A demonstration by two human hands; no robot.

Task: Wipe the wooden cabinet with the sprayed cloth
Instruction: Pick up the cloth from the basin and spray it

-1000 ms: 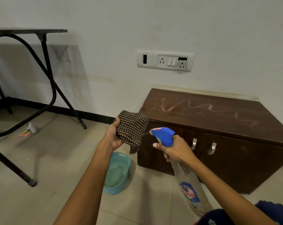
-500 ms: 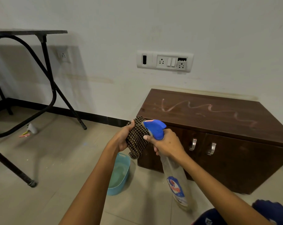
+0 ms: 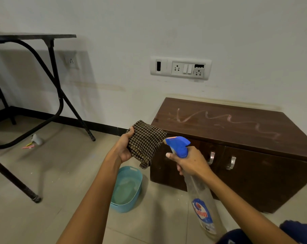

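Head cam: brown checked cloth is gripped by the left hand in front of the dark wooden cabinet, its top smeared with pinkish squiggles. A spray bottle is held by the right hand, nozzle right at the cloth.

Blue tub of water on tiled floor, black table at left, switchboard on white wall, litter under table

The left hand and right hand are bare, as are both forearms; dark navy-blue fabric clothing shows at the lower right corner.
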